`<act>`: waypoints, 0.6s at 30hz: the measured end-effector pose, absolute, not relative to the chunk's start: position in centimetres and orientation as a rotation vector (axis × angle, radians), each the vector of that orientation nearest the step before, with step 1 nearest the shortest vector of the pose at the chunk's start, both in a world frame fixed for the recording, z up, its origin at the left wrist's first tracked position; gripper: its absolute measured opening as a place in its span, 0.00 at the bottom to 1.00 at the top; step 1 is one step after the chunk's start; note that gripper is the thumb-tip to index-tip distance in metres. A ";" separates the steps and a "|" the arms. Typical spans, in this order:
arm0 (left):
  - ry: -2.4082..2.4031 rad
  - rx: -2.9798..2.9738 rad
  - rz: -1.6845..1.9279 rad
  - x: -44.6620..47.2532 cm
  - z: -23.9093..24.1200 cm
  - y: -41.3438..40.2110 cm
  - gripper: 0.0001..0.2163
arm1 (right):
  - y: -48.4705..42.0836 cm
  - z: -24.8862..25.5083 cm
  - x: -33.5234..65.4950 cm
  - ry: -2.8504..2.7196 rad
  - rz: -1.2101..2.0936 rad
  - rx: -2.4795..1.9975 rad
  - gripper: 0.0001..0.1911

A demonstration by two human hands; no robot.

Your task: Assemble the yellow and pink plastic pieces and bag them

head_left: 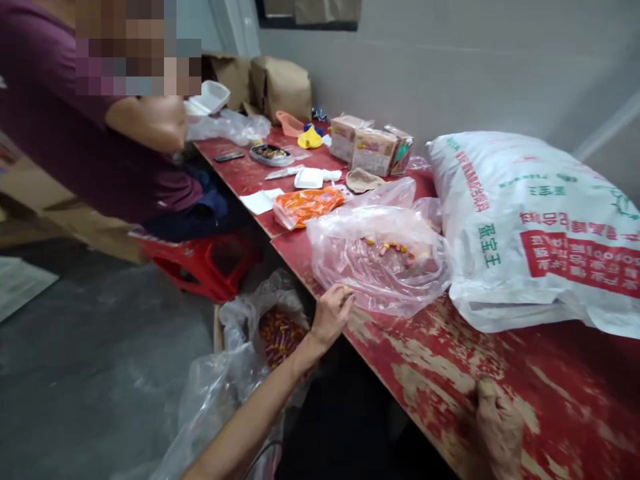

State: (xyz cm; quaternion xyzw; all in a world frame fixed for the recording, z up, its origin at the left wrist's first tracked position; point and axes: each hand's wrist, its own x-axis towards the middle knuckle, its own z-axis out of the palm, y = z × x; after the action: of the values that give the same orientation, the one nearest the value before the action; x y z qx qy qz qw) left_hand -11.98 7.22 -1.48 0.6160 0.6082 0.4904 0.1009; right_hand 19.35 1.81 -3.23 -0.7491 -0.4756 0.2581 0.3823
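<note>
My left hand [333, 313] reaches to the near edge of the worn red table [430, 360], its fingers curled and pinched at the rim of a clear plastic bag [385, 260] that holds a few small coloured pieces. My right hand [497, 430] rests on the table's front edge at the lower right, fingers curled under, with nothing visible in it. Below the table, a plastic-lined box [280, 330] holds many red and yellow capsules.
A large white printed sack [540, 227] lies on the table at the right. Farther back are an orange bag [307, 203], wrapped boxes [373, 147], a tray and paper bags. Another person in a purple shirt [80, 133] sits on a red stool [200, 263] at the left.
</note>
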 end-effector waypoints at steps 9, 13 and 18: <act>1.893 1.910 1.064 -5.7 -1.4 28.8 0.07 | 2.3 -6.8 23.1 -1.214 0.684 -1.824 0.22; 1.876 1.856 1.031 -4.8 -2.1 31.7 0.07 | 7.0 -3.8 26.6 -1.351 0.277 -1.872 0.19; 1.802 1.763 1.097 -5.2 -1.7 29.0 0.10 | 19.4 -2.5 32.2 -1.844 -0.240 -1.786 0.16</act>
State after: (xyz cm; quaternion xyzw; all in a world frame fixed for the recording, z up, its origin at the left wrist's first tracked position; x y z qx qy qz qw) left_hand -5.18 29.04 -1.73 0.6290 0.6428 0.3913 0.1950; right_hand 32.24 19.40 -2.54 -0.6654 -0.6869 -0.0894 0.2781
